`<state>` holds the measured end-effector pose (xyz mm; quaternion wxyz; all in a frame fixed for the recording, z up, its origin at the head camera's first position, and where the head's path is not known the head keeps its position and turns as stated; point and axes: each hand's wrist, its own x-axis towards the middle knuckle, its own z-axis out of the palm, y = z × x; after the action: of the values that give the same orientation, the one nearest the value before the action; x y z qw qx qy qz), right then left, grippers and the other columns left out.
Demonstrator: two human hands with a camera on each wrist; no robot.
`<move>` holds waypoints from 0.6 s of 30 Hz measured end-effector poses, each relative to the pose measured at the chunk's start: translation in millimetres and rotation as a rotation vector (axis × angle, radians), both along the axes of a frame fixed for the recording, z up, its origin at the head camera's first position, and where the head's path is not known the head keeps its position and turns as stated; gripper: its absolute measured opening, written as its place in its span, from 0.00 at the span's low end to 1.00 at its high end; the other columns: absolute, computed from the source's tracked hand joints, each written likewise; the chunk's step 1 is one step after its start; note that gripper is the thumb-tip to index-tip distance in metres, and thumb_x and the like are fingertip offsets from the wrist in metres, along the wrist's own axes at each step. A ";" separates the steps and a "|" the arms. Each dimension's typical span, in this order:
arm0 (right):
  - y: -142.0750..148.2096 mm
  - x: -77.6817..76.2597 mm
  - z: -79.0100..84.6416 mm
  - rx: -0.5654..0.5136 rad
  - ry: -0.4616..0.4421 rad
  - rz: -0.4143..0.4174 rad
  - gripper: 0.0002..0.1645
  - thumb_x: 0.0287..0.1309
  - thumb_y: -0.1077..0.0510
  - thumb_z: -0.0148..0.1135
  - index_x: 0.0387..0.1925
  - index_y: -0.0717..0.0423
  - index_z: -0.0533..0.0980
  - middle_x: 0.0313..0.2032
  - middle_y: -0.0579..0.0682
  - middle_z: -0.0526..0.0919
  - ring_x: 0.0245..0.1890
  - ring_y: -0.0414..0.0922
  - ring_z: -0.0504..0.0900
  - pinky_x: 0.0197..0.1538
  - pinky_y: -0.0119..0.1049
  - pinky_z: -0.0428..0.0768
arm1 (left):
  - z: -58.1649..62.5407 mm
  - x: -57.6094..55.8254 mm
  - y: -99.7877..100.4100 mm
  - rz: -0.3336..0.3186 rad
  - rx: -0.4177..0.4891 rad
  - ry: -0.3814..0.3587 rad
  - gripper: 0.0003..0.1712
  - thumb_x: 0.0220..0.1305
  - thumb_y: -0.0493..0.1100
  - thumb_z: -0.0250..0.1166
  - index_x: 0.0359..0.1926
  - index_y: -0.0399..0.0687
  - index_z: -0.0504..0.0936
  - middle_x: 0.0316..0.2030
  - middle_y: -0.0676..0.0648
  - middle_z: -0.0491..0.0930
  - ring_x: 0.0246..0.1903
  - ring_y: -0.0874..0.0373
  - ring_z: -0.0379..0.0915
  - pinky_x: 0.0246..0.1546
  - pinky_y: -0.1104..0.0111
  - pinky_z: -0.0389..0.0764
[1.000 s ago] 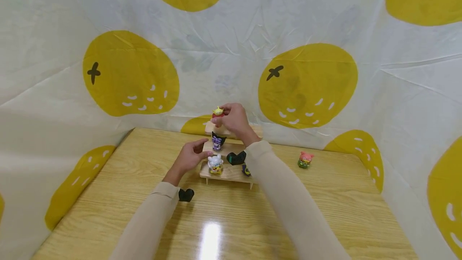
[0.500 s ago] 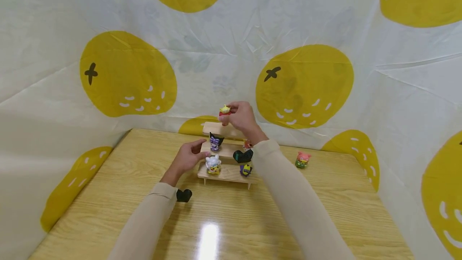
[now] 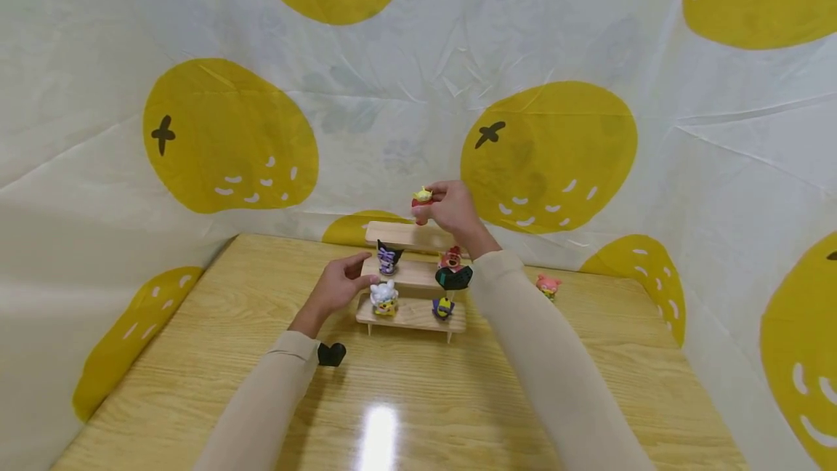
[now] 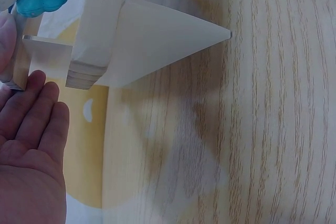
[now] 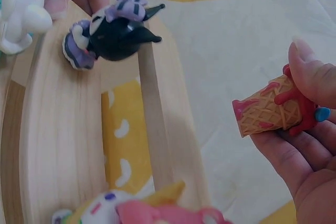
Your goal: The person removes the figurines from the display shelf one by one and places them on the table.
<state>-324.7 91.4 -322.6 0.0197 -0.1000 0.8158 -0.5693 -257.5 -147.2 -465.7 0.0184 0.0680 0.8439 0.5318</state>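
My right hand (image 3: 458, 208) pinches a figurine (image 3: 422, 203) with a yellow top and red body, above the top tier. In the right wrist view the figurine (image 5: 270, 106) shows a waffle-cone base with red drips. My left hand (image 3: 338, 286) holds the left end of the three-tier wooden display stand (image 3: 408, 320), thumb and fingers on either side of the middle tier. Beside that hand stand a black-and-purple figurine (image 3: 389, 259) on the middle tier and a white-hooded figurine (image 3: 384, 299) on the lowest. A purple-and-yellow figurine (image 3: 442, 308) stands at the lowest tier's right.
A red-and-pink figurine (image 3: 451, 259) sits at the middle tier's right, partly behind the black right wrist camera (image 3: 454, 278). On the table (image 3: 248, 325), right of the stand, a pink figurine (image 3: 548, 286) is partly covered by the sleeve. A cloth (image 3: 392, 93) with yellow fruit prints hangs behind.
My right hand has lifted the yellow-and-red figurine off the top tier's left end and carried it to the right. My left hand stays at the stand.
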 end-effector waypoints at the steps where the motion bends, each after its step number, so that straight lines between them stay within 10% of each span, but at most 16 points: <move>1: 2.3 0.1 0.7 0.001 0.001 -0.002 0.34 0.59 0.66 0.75 0.66 0.68 0.76 0.57 0.66 0.86 0.56 0.59 0.87 0.63 0.50 0.85 | 0.4 0.1 0.5 0.001 -0.004 0.004 0.40 0.71 0.49 0.70 0.77 0.43 0.68 0.76 0.38 0.67 0.74 0.39 0.67 0.73 0.46 0.71; 18: 26.6 3.1 3.0 0.009 -0.001 -0.014 0.34 0.61 0.66 0.73 0.67 0.69 0.74 0.59 0.67 0.84 0.57 0.61 0.85 0.65 0.55 0.83 | 0.2 -0.7 0.4 -0.009 -0.021 0.043 0.38 0.71 0.47 0.70 0.76 0.41 0.69 0.74 0.34 0.69 0.73 0.38 0.68 0.72 0.45 0.73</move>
<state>-321.6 118.1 -319.6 0.0168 -0.0938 0.8191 -0.5657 -258.2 -146.9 -465.5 0.0032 0.0833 0.8494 0.5211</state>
